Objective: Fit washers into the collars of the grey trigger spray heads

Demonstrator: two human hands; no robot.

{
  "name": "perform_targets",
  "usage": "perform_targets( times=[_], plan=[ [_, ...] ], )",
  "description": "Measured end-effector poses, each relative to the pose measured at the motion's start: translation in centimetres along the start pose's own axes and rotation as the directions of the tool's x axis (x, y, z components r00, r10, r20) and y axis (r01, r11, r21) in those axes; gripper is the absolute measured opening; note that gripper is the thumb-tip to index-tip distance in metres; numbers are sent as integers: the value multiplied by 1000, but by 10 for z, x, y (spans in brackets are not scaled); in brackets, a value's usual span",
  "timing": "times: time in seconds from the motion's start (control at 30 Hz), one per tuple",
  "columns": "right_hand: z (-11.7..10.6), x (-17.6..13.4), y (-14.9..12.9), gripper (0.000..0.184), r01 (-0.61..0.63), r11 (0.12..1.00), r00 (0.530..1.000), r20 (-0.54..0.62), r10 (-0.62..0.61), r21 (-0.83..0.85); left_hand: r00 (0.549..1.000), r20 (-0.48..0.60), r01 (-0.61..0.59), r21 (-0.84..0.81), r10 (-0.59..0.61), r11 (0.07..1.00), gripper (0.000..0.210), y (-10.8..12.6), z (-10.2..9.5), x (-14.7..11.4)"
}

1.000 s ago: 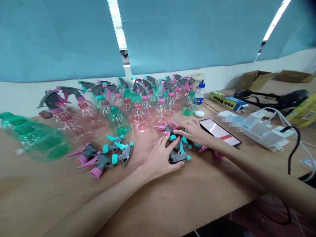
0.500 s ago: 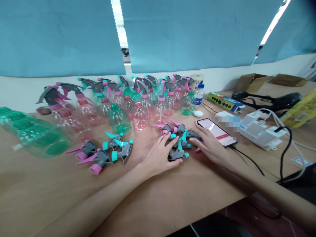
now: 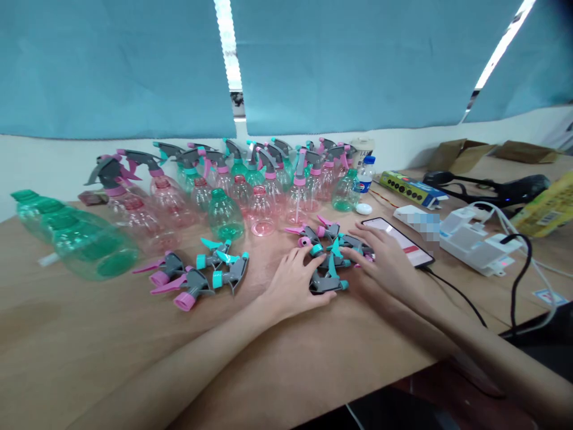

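Loose trigger spray heads [image 3: 329,283], grey with pink or turquoise parts, lie in a cluster on the table. My left hand [image 3: 295,280] rests at the cluster's near left side, fingers spread and thumb stretched along its near edge. On the far right side is my right hand [image 3: 387,263], open, its fingers reaching over a grey and turquoise spray head [image 3: 353,241]. Neither hand grips anything visibly; some heads are partly covered by fingers. To the left lies a second group of spray heads [image 3: 196,285]. Behind stand a green bottle [image 3: 225,216] and a pink bottle [image 3: 261,210], both without heads.
Several pink and green bottles with fitted spray heads [image 3: 298,194] stand along the wall. Green bottles [image 3: 96,251] lie at left. A phone [image 3: 414,251] with a cable, a power strip [image 3: 470,239], a Pepsi bottle [image 3: 366,176] and a white cap [image 3: 363,209] are at right.
The camera has turned slightly left, so the scene sits a little further right. My right hand has edged left over the spray heads, while my left hand stays almost in place.
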State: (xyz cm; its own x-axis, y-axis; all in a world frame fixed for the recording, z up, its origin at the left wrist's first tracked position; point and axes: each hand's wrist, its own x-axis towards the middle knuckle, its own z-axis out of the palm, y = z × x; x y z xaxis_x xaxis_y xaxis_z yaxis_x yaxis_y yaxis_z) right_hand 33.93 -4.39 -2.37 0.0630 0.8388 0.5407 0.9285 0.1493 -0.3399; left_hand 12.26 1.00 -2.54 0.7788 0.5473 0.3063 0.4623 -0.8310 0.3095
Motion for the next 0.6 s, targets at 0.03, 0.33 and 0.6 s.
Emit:
perform_targets(
  times=[0.03,0.33,0.6],
  plan=[
    [-5,-5,5,54,-4,999,1000,19,5,-51,1000,3,-8,-17,8,1000,70,1,-1,-1],
    [-1,-8,21,55,42,989,966,258,-4,-142,999,19,-39,-113,42,993,73,5,-14,-27],
    [-6,2,-17,32,96,995,943,323,-79,-37,998,66,-1,-98,8,995,74,0,-32,-62]
  ],
)
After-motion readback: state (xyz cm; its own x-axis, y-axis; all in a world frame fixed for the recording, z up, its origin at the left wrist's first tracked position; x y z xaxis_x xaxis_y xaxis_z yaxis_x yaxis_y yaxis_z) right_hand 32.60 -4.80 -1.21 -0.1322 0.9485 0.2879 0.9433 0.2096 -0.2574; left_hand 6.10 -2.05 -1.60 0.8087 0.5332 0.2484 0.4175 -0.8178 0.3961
